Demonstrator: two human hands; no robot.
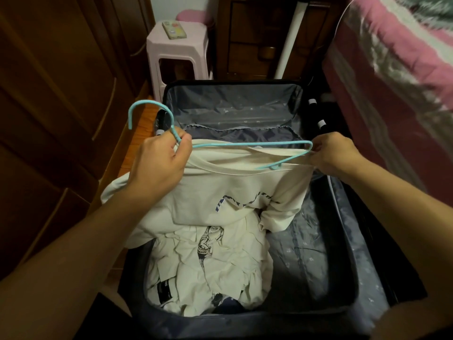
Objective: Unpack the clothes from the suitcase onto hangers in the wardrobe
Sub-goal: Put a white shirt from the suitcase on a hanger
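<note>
A dark suitcase (pixel 348 241) lies open on the floor with a grey lining. Above it I hold a cream T-shirt (pixel 220 192) with a blue print. A light-blue hanger (pixel 245 143) runs through its neck opening, its hook pointing up left. My left hand (pixel 159 165) grips the hanger's neck together with the shirt's left shoulder. My right hand (pixel 331 153) pinches the shirt's right shoulder at the hanger's far end. Several more white printed garments (pixel 208 266) lie crumpled in the left half of the suitcase.
Dark wooden wardrobe doors (pixel 49 119) stand along the left. A pink plastic stool (pixel 179 50) with a phone (pixel 174 29) on top is behind the suitcase. A bed with a pink cover (pixel 392 69) fills the right side.
</note>
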